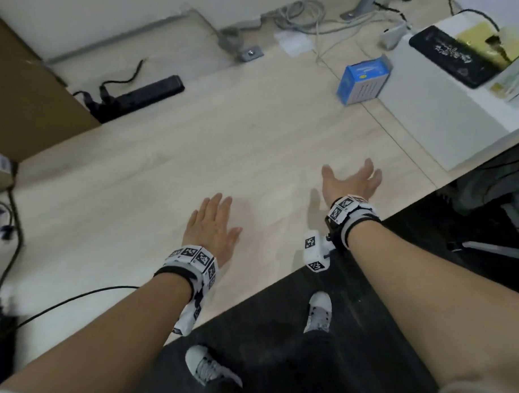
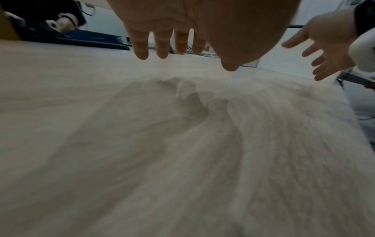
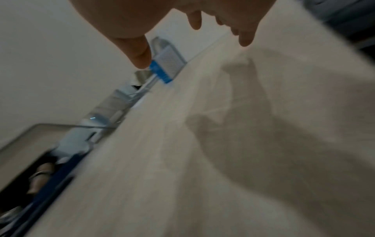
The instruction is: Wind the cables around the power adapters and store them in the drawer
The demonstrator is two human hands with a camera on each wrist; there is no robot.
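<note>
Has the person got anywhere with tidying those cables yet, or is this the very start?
Nothing looks done, as far as these views show. Both the left hand and right hand are open and empty above the wooden desk. A black adapter with a loose black cable lies unwound at the left edge. Winding and storing are all left; no drawer is in sight.

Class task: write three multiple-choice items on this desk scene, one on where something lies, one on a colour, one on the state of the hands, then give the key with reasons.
1. Where is the black power strip?
A. far left of the desk
B. under the right hand
C. on the floor

2. What colour is the small box?
A. red
B. blue
C. green

3. The hands are:
A. both gripping cables
B. both open, holding nothing
C. one fisted

Key: A, it lies by the brown board; B, its faces show blue; B, left hand and right hand spread their fingers.
</note>
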